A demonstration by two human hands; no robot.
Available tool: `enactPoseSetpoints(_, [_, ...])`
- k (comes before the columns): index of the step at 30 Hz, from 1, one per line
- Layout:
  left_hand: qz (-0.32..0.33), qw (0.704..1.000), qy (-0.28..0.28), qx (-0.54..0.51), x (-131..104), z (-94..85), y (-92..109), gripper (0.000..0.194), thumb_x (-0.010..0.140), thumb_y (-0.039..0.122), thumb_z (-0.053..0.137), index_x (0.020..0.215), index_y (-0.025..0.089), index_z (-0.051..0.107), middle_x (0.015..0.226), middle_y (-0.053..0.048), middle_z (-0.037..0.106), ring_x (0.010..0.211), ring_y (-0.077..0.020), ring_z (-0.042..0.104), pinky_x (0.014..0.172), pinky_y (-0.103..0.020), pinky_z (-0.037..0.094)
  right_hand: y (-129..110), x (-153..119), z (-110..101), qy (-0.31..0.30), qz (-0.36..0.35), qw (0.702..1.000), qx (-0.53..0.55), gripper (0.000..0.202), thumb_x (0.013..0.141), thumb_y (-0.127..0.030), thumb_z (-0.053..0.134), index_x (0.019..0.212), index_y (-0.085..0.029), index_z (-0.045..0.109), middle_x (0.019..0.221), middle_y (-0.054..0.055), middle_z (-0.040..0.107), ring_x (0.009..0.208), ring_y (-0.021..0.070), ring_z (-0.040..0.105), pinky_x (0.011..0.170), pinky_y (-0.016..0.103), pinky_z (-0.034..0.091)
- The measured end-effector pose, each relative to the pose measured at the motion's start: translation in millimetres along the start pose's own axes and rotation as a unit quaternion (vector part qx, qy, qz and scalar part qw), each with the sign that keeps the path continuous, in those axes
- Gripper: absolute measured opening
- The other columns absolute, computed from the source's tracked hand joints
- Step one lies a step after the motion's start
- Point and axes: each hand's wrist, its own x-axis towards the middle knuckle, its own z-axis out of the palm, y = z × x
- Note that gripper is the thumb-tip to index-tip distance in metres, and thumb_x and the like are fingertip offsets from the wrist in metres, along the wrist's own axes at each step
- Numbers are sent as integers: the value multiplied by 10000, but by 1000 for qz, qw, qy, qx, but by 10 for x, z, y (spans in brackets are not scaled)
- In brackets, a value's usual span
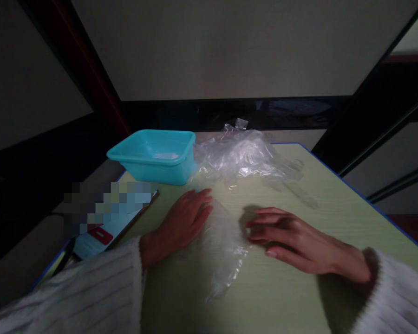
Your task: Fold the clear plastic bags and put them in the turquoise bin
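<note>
A clear plastic bag (pixel 226 243) lies flat on the table (pixel 275 301) between my hands. My left hand (pixel 181 220) rests on its left edge, fingers slightly apart and pointing toward the far side, gripping nothing. Just right of the bag is my right hand (pixel 296 241), its fingers loosely curved and spread, with the fingertips close to the bag's right edge and nothing held. Behind them, a crumpled heap of clear plastic bags (pixel 247 155) sits at the far edge of the table.
A turquoise plastic basin (pixel 153 155) stands at the back left, beside the heap. At the left table edge lies a phone-like device (pixel 101 236), its screen partly pixelated. A pale panel (pixel 223 51) rises behind the table.
</note>
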Motion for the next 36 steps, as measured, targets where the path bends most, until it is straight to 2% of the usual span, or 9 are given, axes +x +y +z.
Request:
enactPoseSetpoints(7, [39, 996, -80, 6, 17, -33, 31, 355, 921, 255, 299, 1196, 107, 468, 1277, -135, 525, 1213, -208, 447, 1099, -471, 188, -128, 47, 48, -11, -37, 999, 20, 399, 949, -363, 291, 1041, -126, 599, 1040, 117, 653, 1068, 204, 550, 1018, 421, 346])
enactPoseSetpoints(12, [73, 989, -127, -20, 31, -52, 64, 375, 905, 255, 332, 1259, 148, 391, 1330, -111, 477, 1268, -198, 378, 1109, -475, 131, -214, 60, 77, -24, -54, 997, 45, 403, 944, -373, 297, 1070, -129, 591, 1071, 120, 650, 1057, 194, 561, 1021, 402, 349])
enactPoseSetpoints(14, [86, 986, -137, -26, 28, -49, 69, 394, 907, 275, 334, 1282, 159, 363, 1351, -103, 457, 1294, -197, 343, 1112, -472, 120, -216, 53, 87, -7, -59, 997, 51, 400, 946, -378, 290, 1079, -139, 582, 1072, 111, 653, 1065, 185, 560, 1027, 388, 343])
enactPoseSetpoints(17, [80, 990, -108, -33, 19, -38, 64, 391, 913, 263, 306, 1281, 142, 362, 1337, -111, 473, 1293, -194, 349, 1118, -461, 102, -157, 44, 97, 53, -12, 998, 34, 324, 949, -336, 309, 1060, -174, 567, 1043, 87, 661, 1068, 179, 560, 1017, 381, 355])
enactPoseSetpoints(20, [42, 998, -26, -43, 15, -20, 51, 351, 915, 232, 284, 1223, 133, 419, 1275, -114, 531, 1235, -189, 431, 1117, -456, 112, -49, 57, 117, 89, 69, 994, 6, 274, 946, -296, 326, 1115, -189, 513, 1117, 92, 627, 1123, 193, 527, 1024, 419, 339])
enactPoseSetpoints(23, [0, 996, 55, -69, 21, -6, 41, 297, 913, 235, 301, 1129, 158, 490, 1184, -90, 590, 1154, -183, 506, 1103, -449, 173, 36, 101, 154, 71, 107, 992, -12, 331, 938, -335, 346, 1226, -190, 421, 1241, 112, 546, 1210, 222, 449, 1057, 499, 260])
enactPoseSetpoints(25, [-19, 992, 85, -87, 26, -4, 41, 270, 908, 244, 317, 1068, 173, 522, 1135, -74, 611, 1109, -180, 535, 1091, -444, 206, 56, 137, 180, 47, 113, 992, -22, 379, 935, -367, 353, 1268, -189, 379, 1294, 121, 499, 1251, 233, 399, 1068, 534, 206])
enactPoseSetpoints(29, [-43, 988, 94, -112, 31, -14, 53, 249, 900, 256, 330, 1021, 182, 535, 1082, -62, 632, 1073, -183, 552, 1075, -454, 229, 45, 182, 206, 9, 111, 993, -37, 410, 940, -382, 338, 1295, -178, 343, 1313, 134, 483, 1272, 236, 367, 1070, 563, 162])
enactPoseSetpoints(36, [-53, 985, 102, -125, 36, -25, 58, 237, 893, 254, 340, 974, 177, 549, 1034, -64, 640, 1034, -189, 563, 1062, -457, 253, 127, 116, 127, 6, 145, 987, -67, 350, 948, -355, 315, 1228, -179, 429, 1266, 120, 527, 1198, 245, 462, 1042, 583, 223])
